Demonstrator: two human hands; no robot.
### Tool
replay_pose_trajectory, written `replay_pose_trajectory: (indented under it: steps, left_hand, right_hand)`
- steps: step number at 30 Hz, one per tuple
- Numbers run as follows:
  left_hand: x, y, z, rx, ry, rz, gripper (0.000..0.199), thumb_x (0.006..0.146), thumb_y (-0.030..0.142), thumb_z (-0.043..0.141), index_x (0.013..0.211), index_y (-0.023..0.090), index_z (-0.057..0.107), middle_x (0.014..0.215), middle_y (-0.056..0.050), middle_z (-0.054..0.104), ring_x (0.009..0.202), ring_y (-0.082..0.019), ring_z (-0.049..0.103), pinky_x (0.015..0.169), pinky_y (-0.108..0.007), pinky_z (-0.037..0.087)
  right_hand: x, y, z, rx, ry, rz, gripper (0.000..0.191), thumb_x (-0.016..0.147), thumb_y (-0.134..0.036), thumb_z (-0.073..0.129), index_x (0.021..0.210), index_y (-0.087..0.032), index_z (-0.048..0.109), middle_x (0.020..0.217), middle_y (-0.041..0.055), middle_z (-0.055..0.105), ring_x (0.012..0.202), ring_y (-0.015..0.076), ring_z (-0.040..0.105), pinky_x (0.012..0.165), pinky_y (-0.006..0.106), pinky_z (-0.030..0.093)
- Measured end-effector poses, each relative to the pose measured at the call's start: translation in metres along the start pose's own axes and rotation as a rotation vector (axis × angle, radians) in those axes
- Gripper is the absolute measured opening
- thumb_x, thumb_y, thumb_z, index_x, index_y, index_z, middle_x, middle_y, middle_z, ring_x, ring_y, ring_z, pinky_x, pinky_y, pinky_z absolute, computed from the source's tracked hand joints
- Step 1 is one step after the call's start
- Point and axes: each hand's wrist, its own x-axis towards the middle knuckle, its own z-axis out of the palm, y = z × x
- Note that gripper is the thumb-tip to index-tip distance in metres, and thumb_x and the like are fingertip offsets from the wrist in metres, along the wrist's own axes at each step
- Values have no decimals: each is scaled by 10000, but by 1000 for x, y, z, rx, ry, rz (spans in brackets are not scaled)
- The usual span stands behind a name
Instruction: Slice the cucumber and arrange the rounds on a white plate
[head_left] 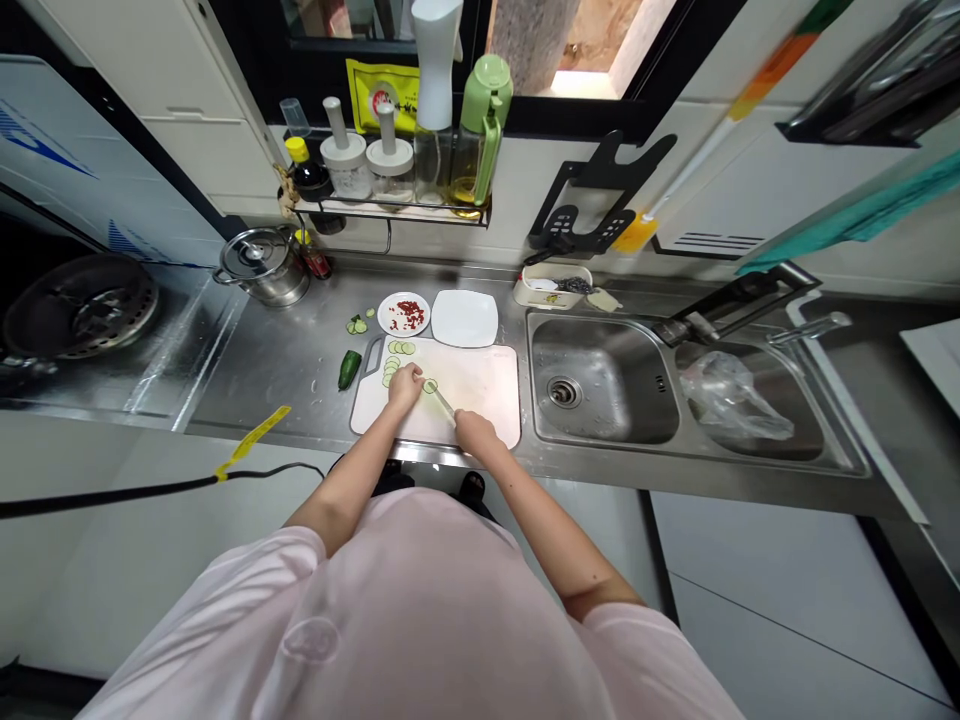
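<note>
My right hand (475, 433) is wrapped round the handle of a knife (444, 402), its blade pointing up and left over a white cutting board (495, 380). A cucumber slice (430, 386) is at the blade's tip. To the left, my left hand (406, 388) is closed, its fingers bunched low over the board; whatever they hold is hidden. Beside it, more cucumber slices (391, 370) run down the board's left side, and an overlapping row of slices (401, 348) lies near its top edge. A dark green cucumber piece (349, 370) rests on the steel counter, left of the board.
Behind the board stand a plate of chopped red pieces (393, 318) and a white square plate (465, 318). Small cucumber bits (357, 325) lie on the counter. A double sink (607, 425) is at right, a lidded pot (264, 268) at left, and a bottle shelf (390, 208) above.
</note>
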Motion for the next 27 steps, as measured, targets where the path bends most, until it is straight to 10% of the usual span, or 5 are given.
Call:
replay_pose_trajectory:
  steps: [27]
  left_hand:
    - [0, 1, -1, -18, -10, -18, 175, 753, 216, 611, 926, 207, 637, 776, -26, 640, 794, -168, 584, 717, -255, 409]
  right_hand:
    - [-1, -8, -9, 6, -33, 39, 269, 893, -118, 422, 1126, -142, 554, 1078, 160, 633, 1028, 224, 609, 805, 295, 452]
